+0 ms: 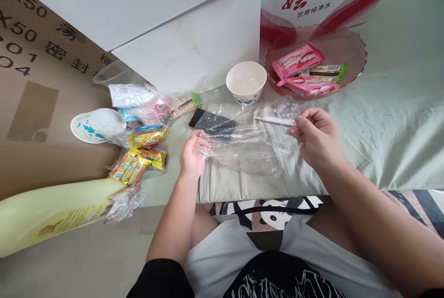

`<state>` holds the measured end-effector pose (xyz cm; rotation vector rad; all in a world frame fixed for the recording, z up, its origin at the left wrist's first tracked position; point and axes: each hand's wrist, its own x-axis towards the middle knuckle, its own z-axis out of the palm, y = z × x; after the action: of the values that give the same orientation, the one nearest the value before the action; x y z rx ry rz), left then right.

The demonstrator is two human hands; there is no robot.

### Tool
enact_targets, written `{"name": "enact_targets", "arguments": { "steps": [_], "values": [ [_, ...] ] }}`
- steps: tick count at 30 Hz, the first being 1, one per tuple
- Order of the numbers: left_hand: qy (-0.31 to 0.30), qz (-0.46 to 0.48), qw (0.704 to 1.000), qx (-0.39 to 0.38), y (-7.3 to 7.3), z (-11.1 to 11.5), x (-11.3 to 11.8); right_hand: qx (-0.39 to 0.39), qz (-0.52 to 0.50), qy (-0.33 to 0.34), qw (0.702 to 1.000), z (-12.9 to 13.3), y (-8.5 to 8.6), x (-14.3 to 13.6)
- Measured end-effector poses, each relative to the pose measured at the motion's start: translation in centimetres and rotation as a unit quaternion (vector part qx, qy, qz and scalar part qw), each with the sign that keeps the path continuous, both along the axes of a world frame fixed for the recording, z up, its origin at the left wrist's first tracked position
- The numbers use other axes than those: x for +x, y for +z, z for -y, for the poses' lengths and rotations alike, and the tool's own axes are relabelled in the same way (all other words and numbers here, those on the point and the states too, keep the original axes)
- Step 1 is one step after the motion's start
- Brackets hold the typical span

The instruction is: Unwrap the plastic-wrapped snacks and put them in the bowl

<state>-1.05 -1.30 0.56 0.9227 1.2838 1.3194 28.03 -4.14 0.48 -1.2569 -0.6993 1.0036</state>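
Clear plastic bag (248, 152): I see it spread loosely between the two hands, over the near middle of the cloth-covered tabletop (388, 150).
Left hand (192, 158): fingers pinching the bag's left edge.
Right hand (321, 140): thumb and forefinger pressed together on the bag's right edge; from my feed I cannot tell whether they also grip the slim white strip (274, 120), whose right end reaches the fingertips.
Dark flat slab (215, 123): just beyond the left hand, partly under the bag.
White paper bowl (243, 94): upright, beyond the bag.
Pink glass bowl (357, 53): far right, holding wrapped snacks (301, 60).
Left side: bright packets (133, 166) between a tipped paper cup (92, 127) and a pale yellow bottle (65, 201).
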Motion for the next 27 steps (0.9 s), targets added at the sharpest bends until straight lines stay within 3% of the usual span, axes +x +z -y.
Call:
{"name": "enact_targets", "arguments": {
  "steps": [5,11,16,20,22,27],
  "values": [
    [0.052,-0.011,0.997,0.063,-0.7,-0.2,-0.5,0.031,0.023,0.054,0.998,0.3,0.0,0.3],
    [0.059,-0.049,0.991,0.113,-0.3,-0.3,-0.6,0.069,0.098,0.264,0.957,1.5,-0.1,0.1],
    [0.081,-0.044,0.989,0.115,0.1,-0.2,-0.3,0.107,0.061,0.28,0.952,1.7,0.5,0.5],
    [0.108,-0.018,0.992,0.066,0.5,-0.2,-0.1,0.075,0.059,0.34,0.935,2.0,1.0,-0.2],
    [0.111,-0.034,0.991,0.071,0.8,-0.2,-0.1,0.057,0.056,0.322,0.943,2.1,1.1,-0.7],
    [0.072,-0.053,0.995,0.048,1.2,0.0,0.1,0.022,0.101,0.112,0.988,1.5,0.9,-0.4]
  ]
}}
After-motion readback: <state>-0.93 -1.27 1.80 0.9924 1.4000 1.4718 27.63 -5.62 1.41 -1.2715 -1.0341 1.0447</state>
